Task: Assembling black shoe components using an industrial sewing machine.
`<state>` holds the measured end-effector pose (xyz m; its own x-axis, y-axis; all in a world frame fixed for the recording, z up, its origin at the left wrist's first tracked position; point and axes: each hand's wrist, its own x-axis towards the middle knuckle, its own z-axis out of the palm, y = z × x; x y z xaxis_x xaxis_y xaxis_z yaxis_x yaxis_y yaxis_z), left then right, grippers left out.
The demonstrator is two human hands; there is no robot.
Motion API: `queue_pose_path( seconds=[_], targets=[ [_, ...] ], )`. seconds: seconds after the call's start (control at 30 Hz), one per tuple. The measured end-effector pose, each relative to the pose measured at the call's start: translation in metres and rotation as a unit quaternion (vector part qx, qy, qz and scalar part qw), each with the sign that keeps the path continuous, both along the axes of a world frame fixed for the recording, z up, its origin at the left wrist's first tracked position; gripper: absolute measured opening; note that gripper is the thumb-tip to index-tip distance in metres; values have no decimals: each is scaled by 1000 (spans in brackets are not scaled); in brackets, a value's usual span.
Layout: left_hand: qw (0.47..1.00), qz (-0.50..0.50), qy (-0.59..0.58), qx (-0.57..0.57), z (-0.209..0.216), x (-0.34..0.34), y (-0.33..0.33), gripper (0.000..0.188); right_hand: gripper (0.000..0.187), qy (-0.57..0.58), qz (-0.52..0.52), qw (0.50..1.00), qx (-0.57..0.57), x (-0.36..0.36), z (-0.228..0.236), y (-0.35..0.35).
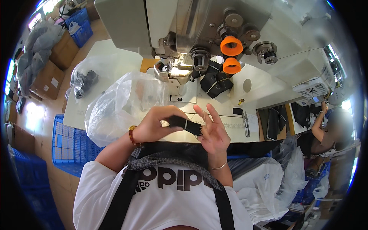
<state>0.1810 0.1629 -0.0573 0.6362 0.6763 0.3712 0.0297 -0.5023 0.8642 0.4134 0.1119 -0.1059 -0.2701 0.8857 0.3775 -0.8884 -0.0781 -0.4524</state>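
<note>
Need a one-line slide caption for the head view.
Left hand grips a banded black fabric bundle, right hand at its end, before a grey-white sewing machine with two orange cup-shaped parts.

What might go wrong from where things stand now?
The left hand grips a bundle of black strips with a thin band around it; if that grip loosens, the strips might slip or fan out.

The clear plastic bag lies right beside the stitching area of the sewing machine, so it could get caught there.
</note>
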Motion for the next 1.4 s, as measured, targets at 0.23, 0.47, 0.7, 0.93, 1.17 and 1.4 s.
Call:
queue_pose_path(
  seconds=[0.23,0.47,0.7,0.93,1.17,1.4],
  targets=[
    [943,212,125,225,-12,13,-19,36,49,-519,-164,819,183,-33,43,-38],
    [990,128,53,2,-8,-7,-36,31,47,-700,-399,471,360,-35,71,-22],
    [874,166,262,375,38,-55,-64,64,45,-691,-164,624,326,-48,79,18],
    [576,247,571,531,83,-112,-49,29,26,-701,-203,621,287,-114,85,73],
    [732,126,514,429,130,-135,-91,4,20,-692,-252,508,447,-182,131,53],
    [692,81,431,573,139,-156,-112,24,10,-561,-225,375,703,-206,151,46]
  ],
)
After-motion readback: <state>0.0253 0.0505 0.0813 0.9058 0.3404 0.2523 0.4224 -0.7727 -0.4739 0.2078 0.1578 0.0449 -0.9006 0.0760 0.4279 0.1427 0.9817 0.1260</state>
